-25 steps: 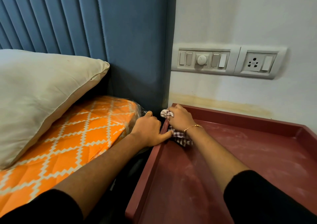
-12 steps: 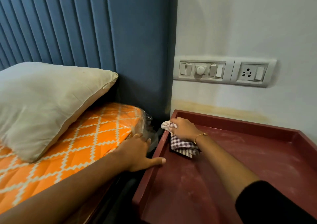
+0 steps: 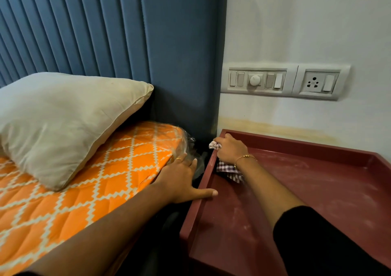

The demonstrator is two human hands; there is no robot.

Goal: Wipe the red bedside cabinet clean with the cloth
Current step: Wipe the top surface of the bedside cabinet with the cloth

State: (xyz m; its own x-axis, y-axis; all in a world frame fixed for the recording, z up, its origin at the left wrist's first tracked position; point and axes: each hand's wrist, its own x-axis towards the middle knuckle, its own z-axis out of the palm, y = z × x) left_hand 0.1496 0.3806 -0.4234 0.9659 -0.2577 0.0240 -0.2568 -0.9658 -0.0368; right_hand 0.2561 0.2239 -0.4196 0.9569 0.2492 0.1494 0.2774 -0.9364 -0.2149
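The red bedside cabinet [image 3: 317,191] has a raised rim and a top streaked with pale dust. My right hand [image 3: 231,148] is closed on a checked cloth [image 3: 229,171] at the cabinet's far left corner, pressing it against the left rim. Part of the cloth sticks out above the fingers and part trails under the wrist. My left hand [image 3: 184,178] lies flat with fingers spread on the edge of the mattress, and its thumb rests on the cabinet's left rim.
An orange patterned mattress [image 3: 84,191] with a cream pillow [image 3: 59,125] lies left of the cabinet, backed by a blue padded headboard [image 3: 127,43]. A dark gap separates bed and cabinet. A switch panel [image 3: 257,80] and socket [image 3: 319,83] sit on the white wall above.
My left hand slid from the cabinet's far left corner back along the rim onto the mattress edge. My right hand stays with the cloth at the far left corner. The view tilted up.
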